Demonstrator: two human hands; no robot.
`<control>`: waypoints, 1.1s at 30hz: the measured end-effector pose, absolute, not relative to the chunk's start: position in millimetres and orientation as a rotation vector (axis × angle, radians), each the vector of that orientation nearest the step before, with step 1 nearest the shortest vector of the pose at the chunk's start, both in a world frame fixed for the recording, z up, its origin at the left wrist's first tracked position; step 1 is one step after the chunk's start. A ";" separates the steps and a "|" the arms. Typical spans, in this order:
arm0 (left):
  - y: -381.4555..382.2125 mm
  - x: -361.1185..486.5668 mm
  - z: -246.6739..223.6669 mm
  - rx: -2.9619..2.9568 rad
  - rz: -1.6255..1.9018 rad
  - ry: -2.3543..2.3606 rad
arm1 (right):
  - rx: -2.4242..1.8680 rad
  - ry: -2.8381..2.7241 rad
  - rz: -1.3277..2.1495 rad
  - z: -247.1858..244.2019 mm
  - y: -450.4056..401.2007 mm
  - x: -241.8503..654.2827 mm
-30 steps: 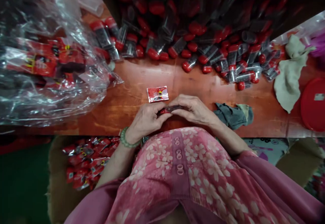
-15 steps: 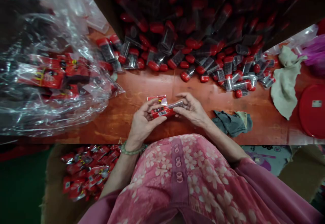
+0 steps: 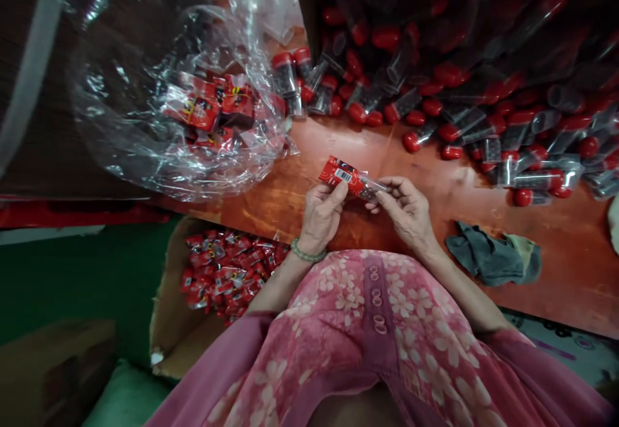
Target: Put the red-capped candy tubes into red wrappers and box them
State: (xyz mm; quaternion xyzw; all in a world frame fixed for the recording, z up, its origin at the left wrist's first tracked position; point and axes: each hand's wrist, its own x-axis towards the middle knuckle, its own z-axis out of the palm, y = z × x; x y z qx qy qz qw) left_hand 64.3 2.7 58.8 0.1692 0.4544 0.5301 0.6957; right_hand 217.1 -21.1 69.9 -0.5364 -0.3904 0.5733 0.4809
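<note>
- Fingers of the left hand were closed on a red printed packet, the thumb pressed over its near edge, just below a white barcode label.
- On my feed the right hand pinched the end of a clear tube; tube and packet met between the two hands, but I could not tell whether one sat inside the other.
- I saw a green bead bracelet around the left wrist, and a pink floral top just behind the hands.
- Down to the left, below the reddish tabletop, a cardboard box held a heap of glossy red packets.
- To the right, a crumpled grey-green cloth lay on the tabletop.
- Farther off, on the left, more packets showed through a clear plastic bag.
- Farthest from me, red-capped tubes lay in a loose pile, its back in deep shadow.
</note>
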 end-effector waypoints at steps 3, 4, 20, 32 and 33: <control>1.0 65.9 57.5 0.346 1.177 0.955 | -1.291 -0.916 1.435 67.5 -20.7 216.2; 0.3 67.0 57.0 0.332 1.177 0.939 | -1.282 -0.907 1.447 66.7 -20.3 214.9; 4.4 65.8 68.7 0.349 1.166 0.921 | -1.193 -0.938 1.513 64.9 -12.3 196.5; -0.9 69.9 72.3 0.375 1.078 0.891 | -1.101 -0.871 1.483 58.5 -2.9 185.6; -1.1 67.6 72.9 0.378 1.071 0.886 | -1.095 -0.883 1.501 57.5 -2.7 186.8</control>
